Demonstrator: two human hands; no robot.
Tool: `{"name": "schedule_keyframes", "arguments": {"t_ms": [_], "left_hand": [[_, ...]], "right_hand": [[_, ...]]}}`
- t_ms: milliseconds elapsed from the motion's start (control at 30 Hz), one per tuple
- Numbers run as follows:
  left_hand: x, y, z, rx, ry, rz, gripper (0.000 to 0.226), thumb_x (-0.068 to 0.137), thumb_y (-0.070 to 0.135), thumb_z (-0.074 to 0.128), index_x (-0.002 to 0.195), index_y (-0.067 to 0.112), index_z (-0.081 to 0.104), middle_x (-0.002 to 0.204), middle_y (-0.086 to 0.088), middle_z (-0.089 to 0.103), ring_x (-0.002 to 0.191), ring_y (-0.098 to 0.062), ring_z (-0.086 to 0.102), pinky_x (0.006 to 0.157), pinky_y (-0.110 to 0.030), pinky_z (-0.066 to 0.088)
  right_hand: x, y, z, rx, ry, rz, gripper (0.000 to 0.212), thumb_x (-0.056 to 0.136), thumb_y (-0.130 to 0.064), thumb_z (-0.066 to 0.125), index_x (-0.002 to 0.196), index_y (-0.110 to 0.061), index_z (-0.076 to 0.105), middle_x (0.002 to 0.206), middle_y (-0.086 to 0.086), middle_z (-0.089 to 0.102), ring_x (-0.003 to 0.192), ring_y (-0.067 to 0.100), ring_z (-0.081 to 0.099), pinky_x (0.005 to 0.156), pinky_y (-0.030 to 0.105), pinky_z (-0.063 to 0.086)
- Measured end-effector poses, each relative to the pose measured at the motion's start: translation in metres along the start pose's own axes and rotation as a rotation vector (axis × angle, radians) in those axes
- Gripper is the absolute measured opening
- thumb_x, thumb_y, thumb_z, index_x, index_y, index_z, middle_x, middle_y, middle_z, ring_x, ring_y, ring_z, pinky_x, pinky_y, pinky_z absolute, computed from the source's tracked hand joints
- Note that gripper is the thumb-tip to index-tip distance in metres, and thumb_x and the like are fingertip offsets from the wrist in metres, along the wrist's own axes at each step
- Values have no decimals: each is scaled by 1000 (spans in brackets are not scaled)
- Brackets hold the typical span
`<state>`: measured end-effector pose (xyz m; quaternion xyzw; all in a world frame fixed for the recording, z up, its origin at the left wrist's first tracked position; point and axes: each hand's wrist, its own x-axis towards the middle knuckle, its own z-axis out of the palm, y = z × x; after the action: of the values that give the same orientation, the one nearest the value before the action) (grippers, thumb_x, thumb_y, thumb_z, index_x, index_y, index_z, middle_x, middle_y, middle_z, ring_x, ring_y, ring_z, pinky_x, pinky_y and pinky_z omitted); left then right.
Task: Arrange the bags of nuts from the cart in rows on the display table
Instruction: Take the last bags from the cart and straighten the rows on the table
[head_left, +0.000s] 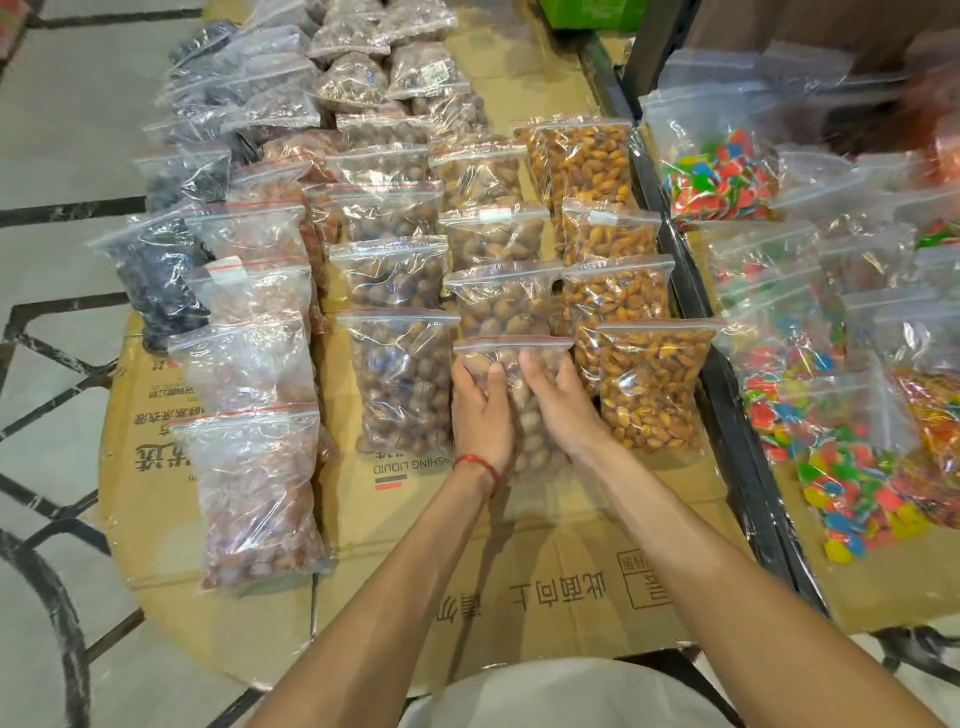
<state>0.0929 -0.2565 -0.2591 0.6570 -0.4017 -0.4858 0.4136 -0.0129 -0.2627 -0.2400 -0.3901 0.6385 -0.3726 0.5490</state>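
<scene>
Clear zip bags of nuts lie in rows on a display table covered with flattened cardboard (519, 597). My left hand (480, 410) and my right hand (558, 402) both rest on one bag of pale brown nuts (511, 351) at the near end of a middle row, fingers spread over it from each side. A bag of brown round nuts (402, 384) lies just left of it. A bag of orange-yellow kernels (649, 384) lies just right. Further left is a bag of reddish nuts (254, 493). The cart is not in view.
Bags of dark dried fruit (161, 275) line the far left row. A black metal frame (727, 395) borders the table on the right, and beyond it lie bags of colourful candy (852, 488). Bare cardboard shows at the near edge. Tiled floor (52, 260) lies to the left.
</scene>
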Motion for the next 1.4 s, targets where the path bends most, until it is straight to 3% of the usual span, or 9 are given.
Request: {"name": "schedule_keyframes", "arguments": {"t_ms": [133,200,400,533,700,767,900,1067,1400], "left_hand": [[-7,1,10,180,-9,11,83,91,66,35,157,17,27,154,-8,50,139,-30,48,115,-50,37],[-6,-1,11,202,-10,19,80,95,62,35,160,18,23,158,-9,46,141,-31,46,117,-50,35],[-2,-7,8,187,14,8,68,106,50,40,161,12,26,160,-14,42,149,-33,33,124,-48,22],[-9,2,8,222,57,23,69,108,42,46,164,12,19,165,-14,30,154,-28,25,128,-41,17],[-43,16,7,382,109,156,79,106,38,53,165,6,10,172,-11,15,156,-18,18,120,-17,13],[-59,15,6,504,130,276,74,106,38,52,164,6,18,168,-13,22,153,-19,23,125,-21,18],[-82,17,10,930,57,549,60,103,41,47,156,14,41,158,-13,40,140,-32,43,113,-43,40],[-101,37,31,1323,51,641,58,99,51,42,144,17,55,148,-10,56,136,-32,50,106,-46,43],[-96,90,81,1482,-33,703,65,93,59,42,142,18,56,145,-9,58,133,-32,53,106,-48,41]], "right_hand": [[3,8,-8,39,5,-22,110,84,-83,62,163,-15,25,165,-3,42,150,16,42,126,45,35],[10,23,-9,43,24,-30,121,75,-90,63,163,-17,26,163,-1,46,149,17,46,125,48,37],[-4,-1,-15,-12,-92,48,97,103,-62,53,169,-11,3,174,-2,23,158,15,27,126,31,26],[-15,3,-29,-155,7,50,74,91,-70,59,149,-24,51,145,-2,64,133,20,60,117,51,46],[-54,-1,-55,-520,65,-237,48,104,-32,63,149,-16,56,147,1,60,128,16,58,115,30,42],[-65,-3,-77,-701,40,-354,43,105,-26,61,146,-15,59,149,-2,57,131,15,53,112,20,35],[-70,-3,-124,-1039,77,-686,38,99,-31,60,132,-16,68,135,-1,66,127,19,57,105,40,50],[-63,-10,-174,-1293,108,-772,40,95,-38,55,124,-15,70,128,3,68,121,24,58,105,42,42],[-48,-37,-237,-1449,63,-879,48,95,-44,53,130,-12,63,131,8,65,125,29,55,114,48,38]]}}
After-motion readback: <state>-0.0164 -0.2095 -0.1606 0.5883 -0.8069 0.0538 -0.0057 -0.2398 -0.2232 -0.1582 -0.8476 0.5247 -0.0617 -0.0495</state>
